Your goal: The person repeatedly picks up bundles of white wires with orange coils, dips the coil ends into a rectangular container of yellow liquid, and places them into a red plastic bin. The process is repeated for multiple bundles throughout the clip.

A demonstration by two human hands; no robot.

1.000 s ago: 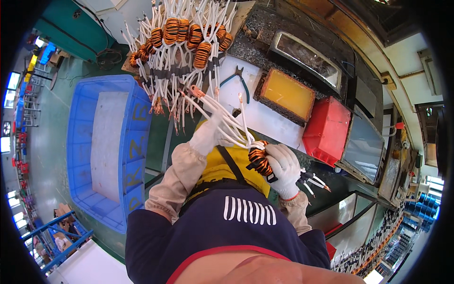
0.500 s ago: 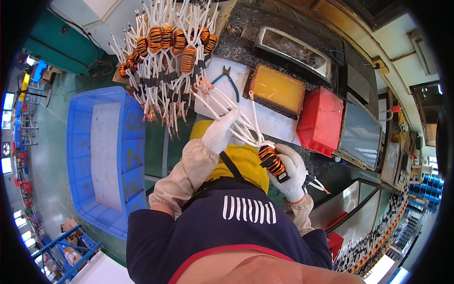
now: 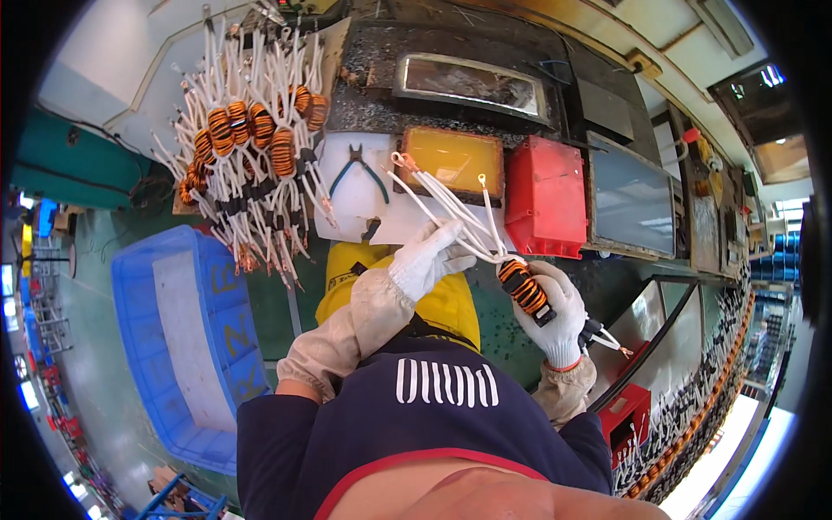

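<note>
My right hand (image 3: 559,314), in a white glove, grips an orange wound coil (image 3: 523,289) with a black base. Long white-sleeved leads (image 3: 442,201) fan up and left from the coil. My left hand (image 3: 427,256), also gloved, pinches those leads just below their middle. Both hands are held above a yellow apron (image 3: 451,305) on my lap, in front of the bench.
A pile of similar orange coils with white leads (image 3: 251,165) lies at the left of the bench. Pliers (image 3: 357,166) rest on a white board. A yellow tray (image 3: 452,160), a red bin (image 3: 546,198) and a blue crate (image 3: 186,338) stand nearby.
The coil in my right hand has swung right and slightly lower, while my left hand has slid along the white leads. The view has shifted as my head moved.
</note>
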